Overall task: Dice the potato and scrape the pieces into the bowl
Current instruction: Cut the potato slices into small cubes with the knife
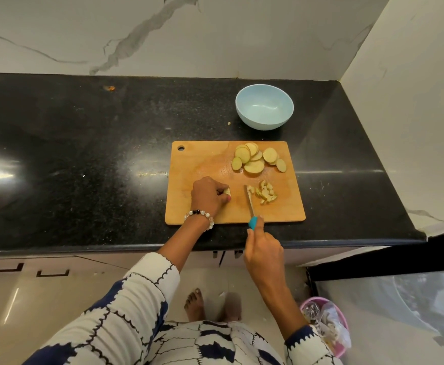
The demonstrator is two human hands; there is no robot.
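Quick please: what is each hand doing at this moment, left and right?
Left hand: fingers curled, holding a potato piece on the cutting board.
Right hand: gripping the knife by its blue handle.

The scene is evenly and fairly brightly lit from overhead. Two soft white patches of glare sit on the polished black worktop (84,159), one at its left end and one just left of the cutting board (202,159). Shadows are faint and short. The wide lens bows the worktop's front edge and stretches the patterned sleeve (126,312) at the bottom. The floor (31,299) reflects light and looks slightly soft.
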